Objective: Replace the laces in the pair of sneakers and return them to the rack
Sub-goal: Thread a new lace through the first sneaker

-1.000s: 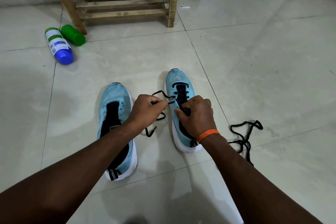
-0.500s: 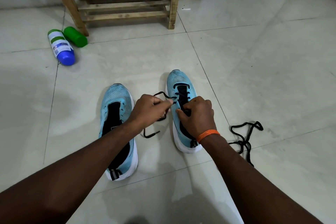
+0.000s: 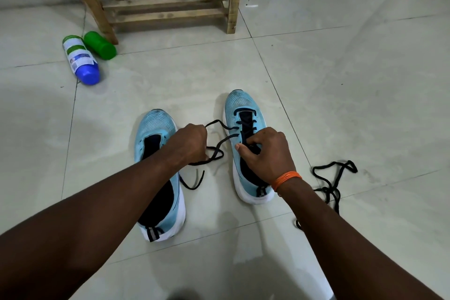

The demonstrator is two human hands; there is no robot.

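Two light-blue mesh sneakers with white foam soles, side by side on the pale glazed-tile floor point(image 3: 341, 85), heels toward us so the eyelets lie within reach.

1. Left sneaker point(image 3: 155, 126): no lace that we can see. It sits just beside its mate, and we take it to be waiting its turn.

2. Right sneaker point(image 3: 243, 105): a thin black lace point(image 3: 229, 140) is crossed through the toe-end eyelets. The eyelets nearer the ankle are hidden under the hand.

3. Left hand point(image 3: 192, 143): grip clenched round the lace's free strands and held out sideways over the gap between the shoes, we judge to take up slack. One tail trails to the floor.

4. Right hand point(image 3: 267, 153), with an orange thread band point(image 3: 286, 178) at the wrist: grip pinching thumb to fingers at the eyelet row, on what looks like the lace's other run. It also bears on the shoe, probably so the pull does not drag it.

5. Tangled black cord point(image 3: 329, 189): on the floor right of the right sneaker, apart from it. We cannot tell whether it is a spare lace or a removed one.

6. Slatted bare-wood rack point(image 3: 168, 5): by the wall, well beyond the shoes, where the pair is to go.

7. White plastic bottle with a blue cap point(image 3: 79, 58) and green plastic bottle point(image 3: 101, 45): lying together by the rack's leg.

We judge the task to be at an early stage.
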